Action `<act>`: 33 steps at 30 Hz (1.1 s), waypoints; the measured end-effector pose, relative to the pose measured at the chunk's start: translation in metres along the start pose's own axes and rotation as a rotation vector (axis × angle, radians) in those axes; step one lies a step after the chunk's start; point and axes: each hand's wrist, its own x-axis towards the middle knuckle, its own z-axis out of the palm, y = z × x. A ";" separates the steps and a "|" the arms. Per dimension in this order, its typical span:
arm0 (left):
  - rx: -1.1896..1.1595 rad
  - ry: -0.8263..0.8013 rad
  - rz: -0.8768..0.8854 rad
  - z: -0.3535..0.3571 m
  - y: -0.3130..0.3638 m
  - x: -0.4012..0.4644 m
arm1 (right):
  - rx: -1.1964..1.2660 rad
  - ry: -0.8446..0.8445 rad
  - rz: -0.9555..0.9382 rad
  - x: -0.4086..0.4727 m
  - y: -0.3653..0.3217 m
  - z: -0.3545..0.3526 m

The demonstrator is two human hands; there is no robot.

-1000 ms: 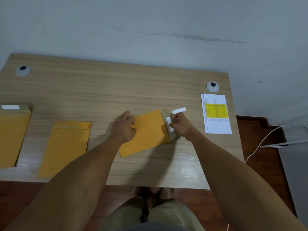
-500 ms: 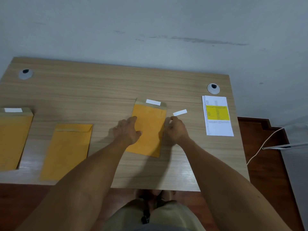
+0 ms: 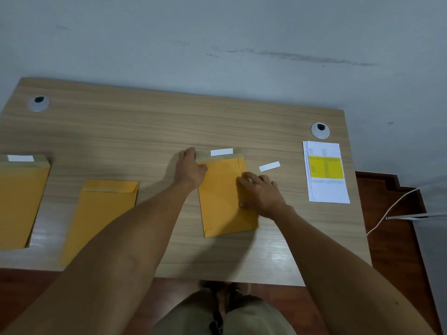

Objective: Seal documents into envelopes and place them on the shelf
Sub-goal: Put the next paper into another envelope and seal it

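Wide wooden counter (image 3: 145,131) under everything. Far left of the grips: a big envelope (image 3: 19,201) with flap open, then a shut envelope (image 3: 101,213), looks done. Between the grips: middle envelope (image 3: 225,201), flap open, white strip (image 3: 221,152) on the glue. Left grip (image 3: 191,169) pinching the flap corner; right grip (image 3: 260,193) pressing flat, fingers loose, holding nothing. Right of that grip: peeled strip (image 3: 269,166), then paper stack (image 3: 325,172) waiting. Sealing just begun; no shelf in view.
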 end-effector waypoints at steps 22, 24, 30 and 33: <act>-0.809 -0.362 -0.235 -0.028 0.028 0.017 | 0.537 0.575 0.050 0.070 -0.065 -0.047; -0.875 -0.417 -0.282 -0.029 0.033 0.017 | 0.574 0.601 0.085 0.073 -0.071 -0.050; -0.880 -0.550 -0.244 -0.032 0.041 0.013 | 0.637 0.659 0.108 0.073 -0.071 -0.054; -0.840 -0.547 -0.239 -0.032 0.043 0.012 | 0.663 0.678 0.101 0.071 -0.072 -0.056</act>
